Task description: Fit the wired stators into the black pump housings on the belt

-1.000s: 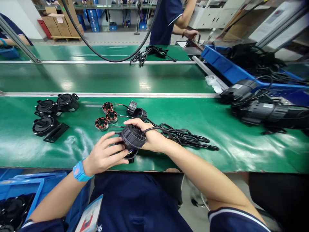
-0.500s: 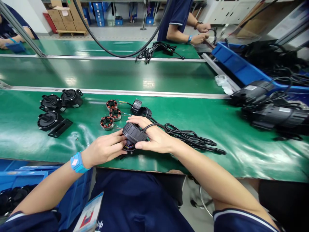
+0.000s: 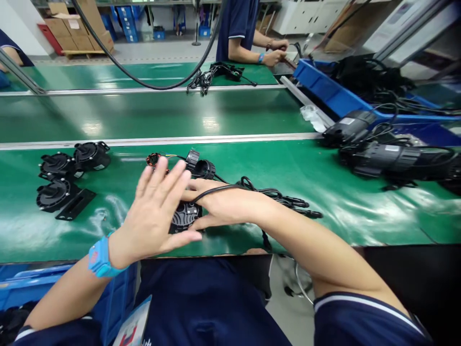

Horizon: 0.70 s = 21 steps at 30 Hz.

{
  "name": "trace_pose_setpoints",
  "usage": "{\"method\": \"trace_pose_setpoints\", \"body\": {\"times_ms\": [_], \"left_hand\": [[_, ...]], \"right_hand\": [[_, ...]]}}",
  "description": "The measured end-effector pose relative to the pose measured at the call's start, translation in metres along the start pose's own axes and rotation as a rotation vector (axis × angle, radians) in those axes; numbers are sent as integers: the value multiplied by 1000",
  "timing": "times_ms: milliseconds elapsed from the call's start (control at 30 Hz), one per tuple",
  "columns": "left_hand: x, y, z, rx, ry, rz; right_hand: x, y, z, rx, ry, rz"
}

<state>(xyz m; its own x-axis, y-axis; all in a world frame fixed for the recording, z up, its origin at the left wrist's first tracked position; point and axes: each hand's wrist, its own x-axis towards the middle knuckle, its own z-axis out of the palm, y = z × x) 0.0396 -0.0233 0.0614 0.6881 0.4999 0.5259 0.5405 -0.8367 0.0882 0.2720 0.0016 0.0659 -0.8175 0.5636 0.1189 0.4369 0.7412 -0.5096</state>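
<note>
My left hand [image 3: 153,218] is raised in front of the housing, its fingers spread and nothing in it. Thumb and fingers of my right hand [image 3: 219,204] grip a round black motor housing [image 3: 184,217] from the right, close to the bench's near edge. Its ridged end face is towards me, though my left hand covers part of it. A black cable [image 3: 219,189] loops over the back of my right hand. Behind are copper-wound stators [image 3: 152,159], mostly hidden by my left fingers, and two ribbed black caps [image 3: 192,159].
Three black pump housings [image 3: 57,165] stand at the left on the green bench [image 3: 118,230]. Bundled black cables [image 3: 284,198] lie right of my hands. Further right are black cylindrical motors [image 3: 389,157] and a blue bin [image 3: 331,93] of cables. A co-worker [image 3: 237,33] stands across the bench.
My left hand has let go of the housing and opened out. The housing has turned, so its end face shows instead of its ribbed side. The whole view has shifted rightward.
</note>
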Motion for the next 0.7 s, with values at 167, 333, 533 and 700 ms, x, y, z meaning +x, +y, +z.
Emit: {"method": "trace_pose_setpoints", "body": {"times_ms": [167, 333, 533, 700], "left_hand": [[1, 2, 15, -78, -248, 44], [-9, 10, 23, -76, -227, -94], [-7, -3, 26, -214, -237, -38], [-16, -5, 25, -427, -146, 22]], "right_hand": [[-14, 5, 27, 107, 20, 66], [-21, 5, 60, 203, 288, 115], [-26, 0, 71, 399, 404, 113], [-40, -28, 105, 745, 811, 304]]}}
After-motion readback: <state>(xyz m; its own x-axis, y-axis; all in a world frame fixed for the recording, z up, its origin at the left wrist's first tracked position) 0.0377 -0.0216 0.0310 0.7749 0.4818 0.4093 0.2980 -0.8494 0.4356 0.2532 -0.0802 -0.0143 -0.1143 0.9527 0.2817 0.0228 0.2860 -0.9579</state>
